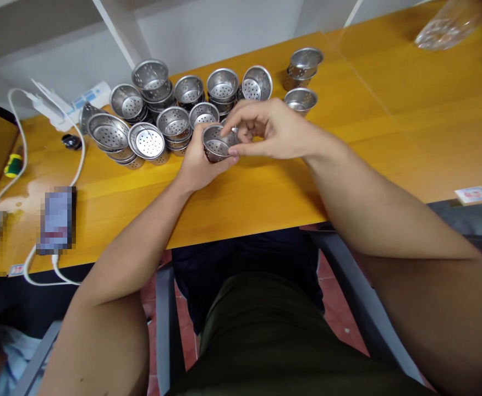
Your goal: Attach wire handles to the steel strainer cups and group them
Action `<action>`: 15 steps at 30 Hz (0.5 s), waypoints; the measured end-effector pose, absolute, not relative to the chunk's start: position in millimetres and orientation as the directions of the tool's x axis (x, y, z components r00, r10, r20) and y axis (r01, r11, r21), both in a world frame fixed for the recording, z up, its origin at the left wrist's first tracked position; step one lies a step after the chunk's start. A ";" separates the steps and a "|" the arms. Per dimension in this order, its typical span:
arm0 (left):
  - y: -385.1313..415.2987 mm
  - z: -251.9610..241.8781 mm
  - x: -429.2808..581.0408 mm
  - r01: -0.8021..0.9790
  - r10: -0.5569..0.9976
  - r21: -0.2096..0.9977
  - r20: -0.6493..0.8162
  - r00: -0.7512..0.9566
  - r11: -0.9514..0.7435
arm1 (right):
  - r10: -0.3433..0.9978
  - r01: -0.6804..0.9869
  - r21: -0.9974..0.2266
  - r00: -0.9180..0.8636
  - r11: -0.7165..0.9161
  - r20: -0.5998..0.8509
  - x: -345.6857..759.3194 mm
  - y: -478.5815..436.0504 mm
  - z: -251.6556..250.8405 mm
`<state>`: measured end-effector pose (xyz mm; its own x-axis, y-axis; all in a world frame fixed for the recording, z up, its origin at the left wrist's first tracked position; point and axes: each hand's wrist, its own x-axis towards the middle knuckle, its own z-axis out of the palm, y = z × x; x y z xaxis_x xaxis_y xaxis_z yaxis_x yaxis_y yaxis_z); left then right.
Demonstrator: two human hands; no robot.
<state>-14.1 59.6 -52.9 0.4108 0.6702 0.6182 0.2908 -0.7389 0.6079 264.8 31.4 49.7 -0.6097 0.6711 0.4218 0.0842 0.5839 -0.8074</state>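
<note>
While left fingers [224, 160] cup strainer [217, 144] — right perhaps pinching rim.

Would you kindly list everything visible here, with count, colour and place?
held cup: one, silver, perforated, between both hands over the table
cup pile: many, too stacked to count exactly, silver, behind the hands
side cups: about three, silver, right of the pile
table: one, orange-yellow wood
power strip: one, white, far left edge
cable: one, white, looping across the left side
screwdriver: one, yellow and green, far left
card: one, pale, right front edge
plastic bag: one, clear, top right
left hand: cradles the held cup
right hand: fingers at the held cup's rim
</note>
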 end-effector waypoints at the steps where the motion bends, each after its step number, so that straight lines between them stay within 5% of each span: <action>1: 58.7 -52.1 -14.0 0.296 0.676 0.610 0.622 0.395 -0.735 | 0.680 0.101 -0.793 -0.585 0.601 0.441 265.9 32.4 48.3; 8: 58.5 -52.2 -17.9 0.291 0.694 0.632 0.619 0.368 -0.718 | 0.614 0.218 -0.648 -0.625 0.730 0.482 267.9 34.2 41.7; 15: 59.2 -60.8 -11.8 0.238 0.663 0.631 0.614 0.428 -0.739 | 0.584 0.200 -0.627 -0.642 0.753 0.497 257.7 33.6 34.3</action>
<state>-11.8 59.2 -60.8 0.4285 0.6625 0.6144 0.2378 -0.7387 0.6307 257.7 33.6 34.3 -0.6417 0.5844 0.4967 0.1998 0.7526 -0.6274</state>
